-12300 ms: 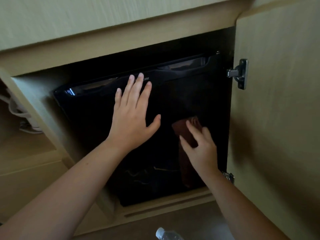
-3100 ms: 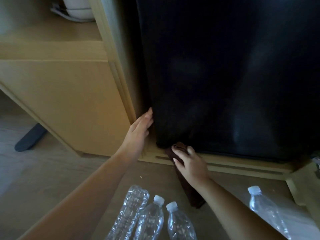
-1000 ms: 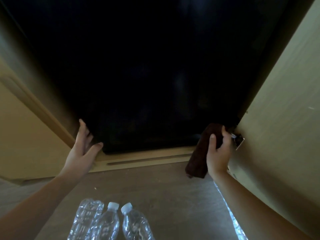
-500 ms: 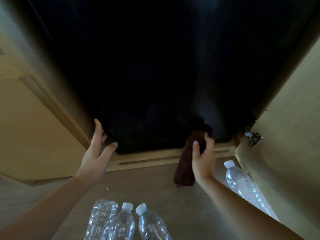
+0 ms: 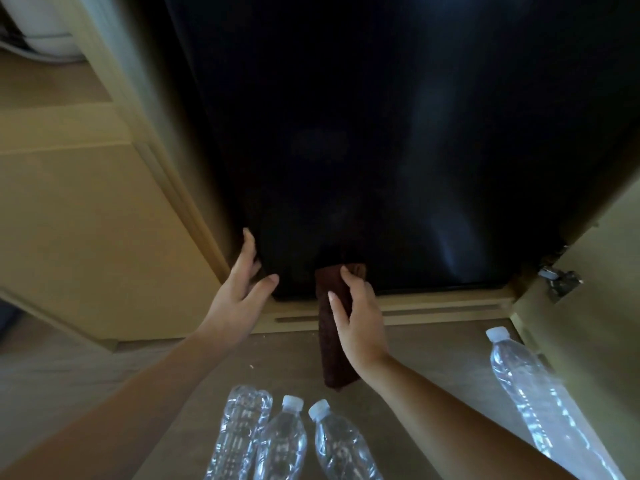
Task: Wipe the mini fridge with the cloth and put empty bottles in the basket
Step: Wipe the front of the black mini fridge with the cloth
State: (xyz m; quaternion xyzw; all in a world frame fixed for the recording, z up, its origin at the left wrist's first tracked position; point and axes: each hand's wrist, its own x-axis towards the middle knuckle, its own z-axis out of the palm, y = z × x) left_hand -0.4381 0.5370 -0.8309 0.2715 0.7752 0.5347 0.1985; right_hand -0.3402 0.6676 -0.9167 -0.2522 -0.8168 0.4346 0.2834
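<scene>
The black mini fridge (image 5: 398, 140) fills the open wooden cabinet, its glossy door facing me. My right hand (image 5: 360, 320) presses a dark brown cloth (image 5: 334, 355) against the door's bottom edge, left of centre; the cloth hangs down over the wooden sill. My left hand (image 5: 239, 292) rests open on the fridge's lower left corner, fingers spread along the edge. Three clear plastic bottles (image 5: 284, 441) stand on the floor close to me, two with white caps. Another capped bottle (image 5: 533, 393) lies at the right. No basket is in view.
The open cabinet door (image 5: 588, 341) stands at the right, with a metal hinge (image 5: 559, 280) near its lower corner. A wooden sill (image 5: 433, 308) runs under the fridge. To the left is a wooden shelf unit (image 5: 69, 209) with a white object (image 5: 45, 26) on top.
My right hand has slid the cloth leftward along the fridge's bottom edge, from the right corner by the hinge to left of centre. My left hand stays at the lower left corner.
</scene>
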